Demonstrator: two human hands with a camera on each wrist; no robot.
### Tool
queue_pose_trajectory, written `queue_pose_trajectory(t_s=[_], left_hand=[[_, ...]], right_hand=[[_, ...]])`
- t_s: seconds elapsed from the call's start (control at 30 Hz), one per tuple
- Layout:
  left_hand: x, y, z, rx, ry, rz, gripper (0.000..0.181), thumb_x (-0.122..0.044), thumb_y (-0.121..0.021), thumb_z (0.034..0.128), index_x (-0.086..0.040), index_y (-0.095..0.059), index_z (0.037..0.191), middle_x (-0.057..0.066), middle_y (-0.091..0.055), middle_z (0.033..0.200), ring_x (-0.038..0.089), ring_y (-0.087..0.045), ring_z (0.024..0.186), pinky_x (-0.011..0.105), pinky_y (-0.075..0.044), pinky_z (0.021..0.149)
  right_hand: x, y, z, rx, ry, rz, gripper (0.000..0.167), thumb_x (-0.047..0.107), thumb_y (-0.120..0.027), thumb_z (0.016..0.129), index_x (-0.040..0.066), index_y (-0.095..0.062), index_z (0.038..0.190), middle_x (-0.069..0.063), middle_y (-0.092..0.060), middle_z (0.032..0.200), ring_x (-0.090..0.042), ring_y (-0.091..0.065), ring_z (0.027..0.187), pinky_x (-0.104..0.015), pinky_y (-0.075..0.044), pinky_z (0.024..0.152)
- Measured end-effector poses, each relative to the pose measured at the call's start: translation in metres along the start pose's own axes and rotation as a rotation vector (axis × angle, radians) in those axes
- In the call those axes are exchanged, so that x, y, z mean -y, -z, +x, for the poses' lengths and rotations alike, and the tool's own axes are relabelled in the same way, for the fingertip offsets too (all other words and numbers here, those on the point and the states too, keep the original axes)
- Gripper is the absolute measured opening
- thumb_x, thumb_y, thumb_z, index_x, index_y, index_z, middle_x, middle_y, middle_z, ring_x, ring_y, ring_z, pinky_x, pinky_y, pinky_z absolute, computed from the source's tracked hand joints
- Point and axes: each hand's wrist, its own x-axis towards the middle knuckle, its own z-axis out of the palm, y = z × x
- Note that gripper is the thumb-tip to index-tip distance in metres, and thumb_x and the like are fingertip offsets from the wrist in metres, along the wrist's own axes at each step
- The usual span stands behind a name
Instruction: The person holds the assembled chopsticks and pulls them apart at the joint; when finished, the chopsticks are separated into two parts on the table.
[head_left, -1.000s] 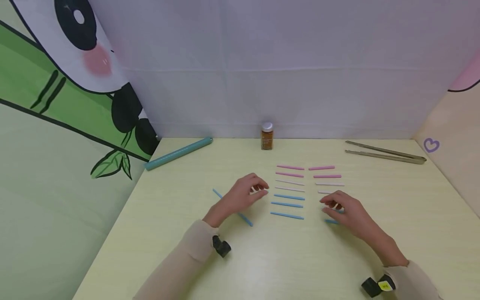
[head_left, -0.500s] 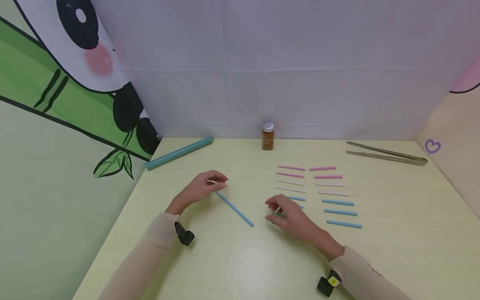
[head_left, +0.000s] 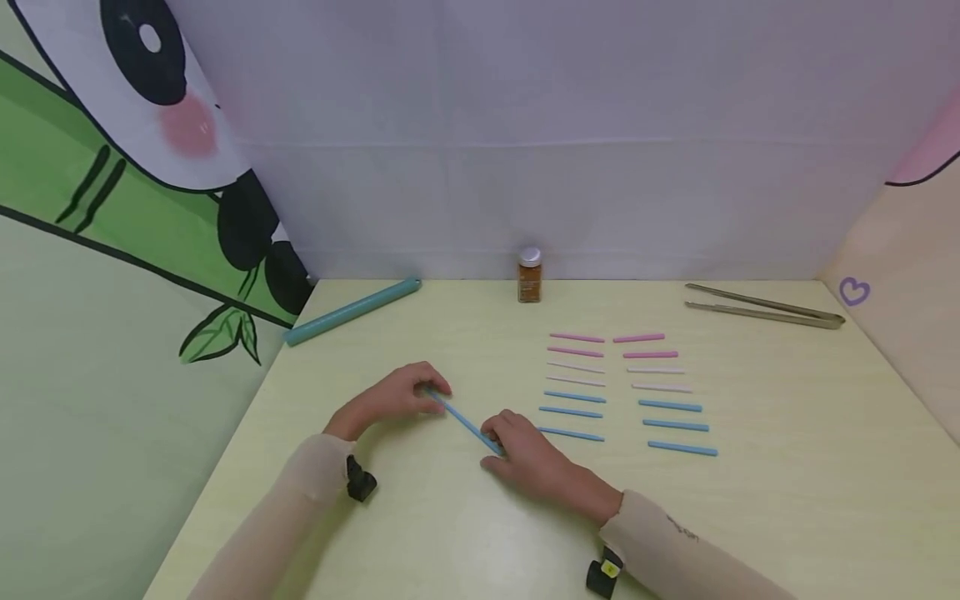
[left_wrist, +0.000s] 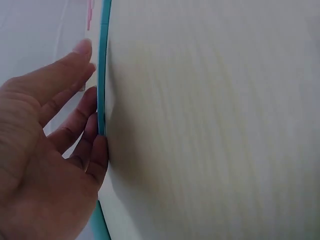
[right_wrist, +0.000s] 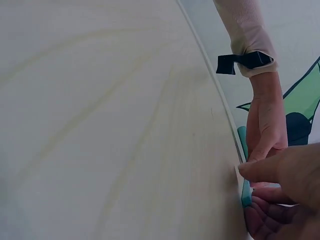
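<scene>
A thin blue stick [head_left: 465, 422] lies slantwise on the table, left of the middle. My left hand [head_left: 397, 392] is at its far end, loosely bent fingers touching it; in the left wrist view the thumb stands apart from the stick. At the near end is my right hand [head_left: 536, 458], with thumb and fingers spread on either side of the tip. Its fingers meet the stick's end [right_wrist: 246, 192] in the right wrist view, and no firm grip shows. To the right, several blue sticks [head_left: 573, 397], white sticks [head_left: 657, 371] and pink sticks [head_left: 651, 355] lie in two columns.
A teal rod [head_left: 352, 312] lies at the table's back left corner. A small jar [head_left: 529, 277] with brown contents and a pale lid stands at the back. Metal tongs [head_left: 780, 314] lie at the back right. A pale cloth wall [head_left: 570, 200] rises behind the table [head_left: 480, 533].
My left hand has moved left from the stick columns to the slanted blue stick. My right hand has come left across the columns to that stick's near end.
</scene>
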Motion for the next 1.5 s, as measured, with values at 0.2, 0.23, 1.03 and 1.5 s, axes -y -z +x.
queue_pose_trajectory(t_s=[0.2,0.23,1.03,1.5], left_hand=[[-0.006,-0.005,0.002,0.017,-0.112,0.132,0.008,-0.023,-0.075,0.0831,-0.018,-0.069,0.084,-0.003,-0.059,0.086,0.013,-0.052,0.084,0.031,-0.043,0.081],[-0.007,-0.005,0.002,0.017,-0.11,0.135,0.008,-0.023,-0.074,0.0831,-0.018,-0.069,0.083,-0.003,-0.059,0.085,0.013,-0.052,0.084,0.031,-0.044,0.081],[-0.091,-0.003,0.002,-0.019,-0.146,0.199,0.011,-0.011,-0.066,0.09,-0.009,-0.069,0.1,-0.002,-0.061,0.092,0.009,-0.055,0.08,0.023,-0.049,0.075],[-0.096,-0.016,0.008,-0.127,-0.235,0.203,0.006,-0.011,-0.066,0.0896,-0.009,-0.066,0.095,-0.001,-0.06,0.089,0.009,-0.053,0.076,0.021,-0.048,0.071]], right_hand=[[0.005,-0.002,0.0,-0.062,0.013,0.011,0.014,0.009,-0.062,0.091,0.006,-0.061,0.105,0.001,-0.054,0.091,-0.011,-0.048,0.082,-0.026,-0.046,0.074],[0.005,-0.003,0.0,-0.071,0.014,0.015,0.013,0.008,-0.061,0.091,0.006,-0.062,0.104,0.0,-0.054,0.09,-0.011,-0.049,0.082,-0.025,-0.047,0.074],[-0.003,0.047,0.009,-0.266,-0.002,0.086,0.006,0.015,-0.067,0.09,0.012,-0.07,0.095,0.006,-0.056,0.082,-0.009,-0.048,0.07,-0.02,-0.043,0.061],[-0.007,0.058,0.006,-0.29,0.084,0.031,0.006,0.014,-0.064,0.092,0.009,-0.068,0.095,0.003,-0.057,0.085,-0.008,-0.049,0.072,-0.021,-0.045,0.065]])
